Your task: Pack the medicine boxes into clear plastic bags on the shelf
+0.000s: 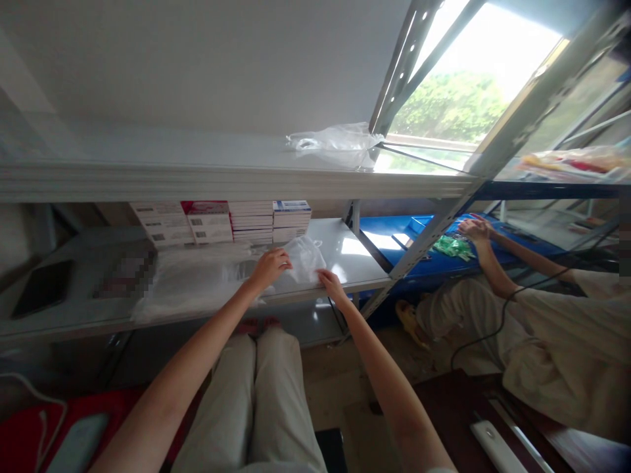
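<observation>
A clear, thin plastic bag [306, 256] lies crumpled on the grey shelf between my hands. Its left edge is pinched by my left hand [270, 267], fingers closed. At the lower right corner of the bag, my right hand [331, 285] grips the film between thumb and fingers. Just left of my left hand, a flat pile of clear plastic bags [197, 272] spreads over the shelf to its front edge. Behind the pile stand stacked white and pink boxes [251, 222].
A dark phone-like slab [43, 288] lies on the shelf's left end. Overhead, the upper shelf's edge [221, 184] crosses the view, with another plastic bag [335, 138] on it. To the right, past a metal post [424, 240], a co-worker's hands [476, 230] work near green material [453, 247].
</observation>
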Motion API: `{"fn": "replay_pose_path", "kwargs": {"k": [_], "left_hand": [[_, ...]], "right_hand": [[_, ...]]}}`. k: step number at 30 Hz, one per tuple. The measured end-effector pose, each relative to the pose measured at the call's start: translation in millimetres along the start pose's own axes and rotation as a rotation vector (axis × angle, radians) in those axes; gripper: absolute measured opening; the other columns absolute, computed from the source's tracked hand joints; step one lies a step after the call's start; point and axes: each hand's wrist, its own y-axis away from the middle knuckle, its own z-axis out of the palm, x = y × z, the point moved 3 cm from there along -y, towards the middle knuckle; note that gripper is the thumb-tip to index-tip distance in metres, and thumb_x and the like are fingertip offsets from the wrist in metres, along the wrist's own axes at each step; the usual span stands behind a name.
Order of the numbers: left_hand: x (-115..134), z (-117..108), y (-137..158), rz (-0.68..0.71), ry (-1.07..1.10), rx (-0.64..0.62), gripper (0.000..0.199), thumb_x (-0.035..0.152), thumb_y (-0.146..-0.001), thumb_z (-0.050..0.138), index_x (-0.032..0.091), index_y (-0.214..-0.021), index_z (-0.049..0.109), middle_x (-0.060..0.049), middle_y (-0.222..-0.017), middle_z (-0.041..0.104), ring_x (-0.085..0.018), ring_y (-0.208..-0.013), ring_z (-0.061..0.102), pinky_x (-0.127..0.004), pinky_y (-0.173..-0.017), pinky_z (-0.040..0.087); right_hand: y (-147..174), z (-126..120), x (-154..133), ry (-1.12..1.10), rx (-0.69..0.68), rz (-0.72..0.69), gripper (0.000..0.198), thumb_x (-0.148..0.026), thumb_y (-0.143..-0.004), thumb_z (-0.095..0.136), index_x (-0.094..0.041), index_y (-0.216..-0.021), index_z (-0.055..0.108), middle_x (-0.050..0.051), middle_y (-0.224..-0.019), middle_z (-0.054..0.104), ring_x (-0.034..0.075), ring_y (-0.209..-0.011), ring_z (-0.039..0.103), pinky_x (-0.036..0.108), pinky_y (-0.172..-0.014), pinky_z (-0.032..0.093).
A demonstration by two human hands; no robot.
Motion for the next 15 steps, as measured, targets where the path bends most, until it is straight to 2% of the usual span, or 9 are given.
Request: {"fn": "replay_pose_path", "kwargs": {"k": [2,5,9,10,13,15], "left_hand": [[-5,-13,3,-0.019,0.034,0.057,0.006,0.022,-0.08,0.065,0.018,-0.076,0.066,-0.003,-0.087,0.064,-0.018,-0.087,0.057,-0.032,-0.081,0.045],[-8,-30,9,0.0,0.041,0.076,0.007,0.022,-0.081,0.064,0.018,-0.076,0.063,-0.003,-0.085,0.064,-0.018,-0.086,0.057,-0.032,-0.081,0.045],[-10,-34,20,-0.02,-0.008,0.021,0.007,0.025,-0.082,0.062,0.019,-0.08,0.06,-0.003,-0.083,0.063,-0.019,-0.087,0.057,-0.034,-0.082,0.046],[-9,-30,23,-0.036,-0.02,0.001,0.012,0.029,-0.081,0.064,0.019,-0.085,0.06,-0.003,-0.086,0.063,-0.02,-0.089,0.058,-0.035,-0.083,0.046],[0,-12,31,-0.027,-0.027,-0.055,0.05,0.043,-0.069,0.073,0.019,-0.109,0.054,-0.007,-0.105,0.061,-0.025,-0.101,0.056,-0.039,-0.088,0.045],[8,0,33,-0.002,-0.015,-0.058,0.066,0.045,-0.067,0.074,0.019,-0.121,0.047,-0.01,-0.115,0.058,-0.026,-0.107,0.054,-0.041,-0.092,0.044]], "right_hand": [[-3,-6,2,-0.044,0.088,0.004,0.03,-0.049,-0.064,0.06,-0.022,-0.077,0.064,-0.001,-0.064,0.059,0.015,-0.063,0.052,0.027,-0.06,0.042],[-8,-16,2,-0.144,0.185,0.009,0.035,-0.055,-0.068,0.053,-0.023,-0.081,0.059,0.0,-0.076,0.061,0.016,-0.075,0.057,0.028,-0.066,0.045],[-11,-25,-1,-0.29,0.26,0.032,0.038,-0.057,-0.063,0.059,-0.023,-0.081,0.058,-0.002,-0.069,0.057,0.014,-0.067,0.055,0.028,-0.065,0.046],[-11,-26,-2,-0.293,0.261,0.035,0.039,-0.056,-0.062,0.061,-0.022,-0.082,0.059,-0.002,-0.068,0.057,0.013,-0.065,0.053,0.027,-0.064,0.045],[-9,-26,-8,-0.247,0.213,0.003,0.04,-0.054,-0.063,0.063,-0.021,-0.087,0.062,-0.002,-0.07,0.056,0.012,-0.061,0.049,0.026,-0.061,0.042],[-6,-25,-14,-0.193,0.166,-0.041,0.041,-0.055,-0.067,0.061,-0.021,-0.089,0.064,-0.002,-0.067,0.054,0.012,-0.06,0.047,0.026,-0.059,0.04]]}}
